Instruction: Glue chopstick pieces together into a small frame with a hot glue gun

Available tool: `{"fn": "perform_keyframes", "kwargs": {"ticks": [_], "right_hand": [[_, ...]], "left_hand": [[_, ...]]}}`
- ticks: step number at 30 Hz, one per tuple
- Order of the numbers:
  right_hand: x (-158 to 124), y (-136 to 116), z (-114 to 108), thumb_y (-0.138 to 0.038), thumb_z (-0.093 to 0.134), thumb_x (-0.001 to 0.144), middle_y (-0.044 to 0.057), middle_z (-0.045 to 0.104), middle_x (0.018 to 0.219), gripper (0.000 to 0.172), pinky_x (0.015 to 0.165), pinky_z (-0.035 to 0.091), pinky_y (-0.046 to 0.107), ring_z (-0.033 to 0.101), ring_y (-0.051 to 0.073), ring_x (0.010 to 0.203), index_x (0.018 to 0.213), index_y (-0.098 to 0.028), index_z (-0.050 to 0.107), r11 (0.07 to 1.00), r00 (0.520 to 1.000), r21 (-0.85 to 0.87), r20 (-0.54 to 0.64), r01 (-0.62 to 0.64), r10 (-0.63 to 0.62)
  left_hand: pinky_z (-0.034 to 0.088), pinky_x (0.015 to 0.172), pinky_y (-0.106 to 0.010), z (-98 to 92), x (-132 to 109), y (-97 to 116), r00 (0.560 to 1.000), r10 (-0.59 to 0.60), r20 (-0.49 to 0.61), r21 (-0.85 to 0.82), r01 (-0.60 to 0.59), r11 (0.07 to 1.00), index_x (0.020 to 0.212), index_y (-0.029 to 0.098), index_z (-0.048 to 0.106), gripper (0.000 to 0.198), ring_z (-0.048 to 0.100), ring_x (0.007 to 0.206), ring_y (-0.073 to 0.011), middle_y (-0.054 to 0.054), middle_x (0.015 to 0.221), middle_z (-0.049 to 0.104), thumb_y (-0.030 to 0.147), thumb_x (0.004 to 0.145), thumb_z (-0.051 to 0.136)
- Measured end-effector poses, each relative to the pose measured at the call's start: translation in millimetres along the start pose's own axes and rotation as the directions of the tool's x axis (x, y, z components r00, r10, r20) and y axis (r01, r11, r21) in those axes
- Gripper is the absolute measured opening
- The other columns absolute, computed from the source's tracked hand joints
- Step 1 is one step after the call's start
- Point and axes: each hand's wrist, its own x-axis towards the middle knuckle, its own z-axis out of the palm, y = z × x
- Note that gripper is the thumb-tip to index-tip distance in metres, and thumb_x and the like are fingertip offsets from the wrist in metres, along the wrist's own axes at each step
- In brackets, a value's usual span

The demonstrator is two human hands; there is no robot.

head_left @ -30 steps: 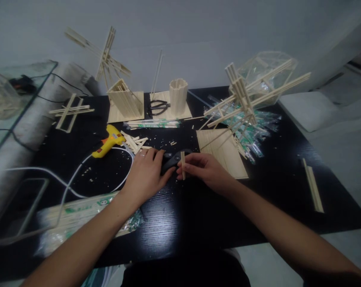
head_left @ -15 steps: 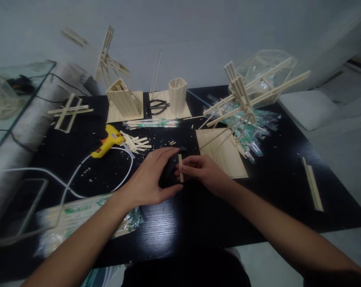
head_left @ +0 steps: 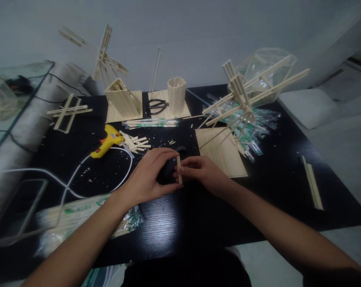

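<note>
Over the front middle of the black table, a short wooden stick piece stands nearly upright between my hands; it may be two or more strips side by side. My right hand pinches it at mid-length with thumb and fingers. My left hand spans its length, index fingertip at the upper end and thumb at the lower end. A dark object under my left hand is mostly hidden. Right of the hands lies a board of wooden strips, with a windmill-like stick frame above it.
A yellow glue gun with a looping white cord lies left, beside loose short sticks. Bagged sticks lie front left. Black-handled cutters rest by a stick cylinder at the back. Several strips lie at right.
My left thumb and index finger have closed onto the stick piece's two ends, where they stood slightly apart from it before. The right hand keeps its pinch, and the stick piece has turned slightly.
</note>
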Motion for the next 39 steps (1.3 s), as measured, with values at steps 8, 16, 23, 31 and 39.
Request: {"fn": "perform_keyframes", "kwargs": {"ticks": [8, 16, 23, 31, 39], "right_hand": [[-0.5, -3.6, 0.4, -0.04, 0.092, 0.075, 0.003, 0.08, 0.08, 0.027, 0.074, 0.059, 0.027, 0.075, 0.013, 0.072, 0.082, -0.017, 0.079, 0.999, 0.999, 0.003, 0.019, -0.037, 0.037], [-2.8, -6.6, 4.5, -0.04, 0.094, 0.072, 0.003, 0.08, 0.078, 0.03, 0.072, 0.062, 0.027, 0.075, 0.014, 0.07, 0.082, -0.016, 0.078, 0.999, 0.999, 0.01, -0.002, -0.042, 0.042], [-2.8, -6.2, 4.2, -0.037, 0.095, 0.071, 0.001, 0.08, 0.077, 0.029, 0.071, 0.061, 0.026, 0.076, 0.013, 0.071, 0.086, -0.018, 0.078, 0.999, 1.0, 0.027, 0.004, -0.021, 0.021], [-3.6, -8.1, 3.5, -0.033, 0.096, 0.068, 0.004, 0.082, 0.086, 0.027, 0.079, 0.059, 0.028, 0.076, 0.015, 0.078, 0.085, -0.018, 0.08, 0.999, 1.0, -0.042, -0.016, -0.017, 0.016], [-5.8, -13.1, 5.5, -0.032, 0.095, 0.067, 0.002, 0.081, 0.084, 0.03, 0.077, 0.06, 0.031, 0.075, 0.014, 0.072, 0.086, -0.019, 0.077, 0.998, 0.998, -0.051, -0.04, 0.045, -0.047]], "left_hand": [[0.049, 0.109, -0.047, -1.6, 1.0, -1.9, 1.0, 0.005, 0.021, -0.016, -0.005, 1.0, 0.138, 0.025, 0.054, 0.066, 0.06, 0.128, -0.0296, -0.012, 0.138, 0.061, 0.045, 0.083, 0.083], [0.051, 0.106, -0.046, -3.8, 1.0, -0.9, 0.999, -0.014, 0.035, -0.016, 0.014, 1.0, 0.136, 0.024, 0.055, 0.067, 0.062, 0.123, -0.0288, -0.011, 0.132, 0.064, 0.048, 0.081, 0.084], [0.052, 0.106, -0.047, -4.4, 1.5, 0.5, 1.0, 0.004, 0.025, -0.008, -0.003, 1.0, 0.136, 0.023, 0.053, 0.066, 0.063, 0.122, -0.0294, -0.012, 0.132, 0.064, 0.049, 0.082, 0.083], [0.052, 0.105, -0.047, -5.5, 2.7, -2.3, 1.0, 0.008, 0.006, -0.004, -0.008, 1.0, 0.137, 0.023, 0.053, 0.067, 0.062, 0.123, -0.0289, -0.012, 0.133, 0.062, 0.046, 0.082, 0.083], [0.05, 0.109, -0.05, -11.6, 7.9, 7.5, 0.999, -0.016, 0.033, 0.0, 0.016, 1.0, 0.138, 0.026, 0.051, 0.066, 0.059, 0.127, -0.0299, -0.012, 0.136, 0.059, 0.052, 0.084, 0.08]]}}
